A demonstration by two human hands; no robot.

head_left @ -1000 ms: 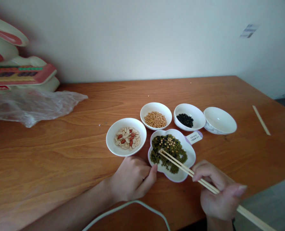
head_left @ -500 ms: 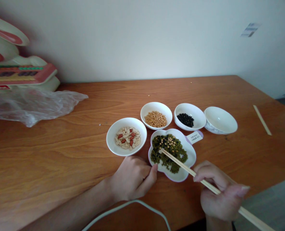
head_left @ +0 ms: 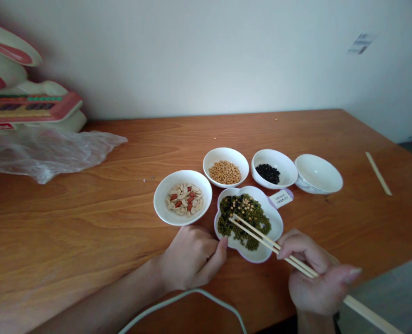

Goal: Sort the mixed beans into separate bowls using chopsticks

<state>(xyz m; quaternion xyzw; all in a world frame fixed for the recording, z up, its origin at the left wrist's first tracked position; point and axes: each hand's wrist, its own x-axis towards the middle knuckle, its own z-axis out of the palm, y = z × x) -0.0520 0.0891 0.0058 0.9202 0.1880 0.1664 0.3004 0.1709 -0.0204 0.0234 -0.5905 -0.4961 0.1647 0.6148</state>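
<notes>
My right hand [head_left: 317, 273] is closed around a pair of wooden chopsticks [head_left: 257, 234], their tips slightly apart over the mix in a cloud-shaped white dish [head_left: 275, 227]. Green mung beans [head_left: 252, 242], darker beans and several yellow soybeans [head_left: 249, 208] lie mingled in that dish. My left hand [head_left: 193, 257] rests curled on the table, thumb at the dish's lower left rim; its fingertips are hidden. Just above it stands a white bowl of peanuts [head_left: 185, 198]. Behind the dish are a bowl of soybeans [head_left: 225, 172] and a bowl of black beans [head_left: 268, 173].
An empty white bowl [head_left: 319, 174] stands to the right of the black beans. A single wooden stick [head_left: 378, 174] lies farther right. At left, a clear plastic bag [head_left: 53, 150] lies before a toy keyboard [head_left: 32, 109]. A pale cable [head_left: 195, 292] loops near me.
The chopstick tips have spread apart over the dish, and my right hand has shifted very slightly left. My left hand, the dish and the bowls stay in place.
</notes>
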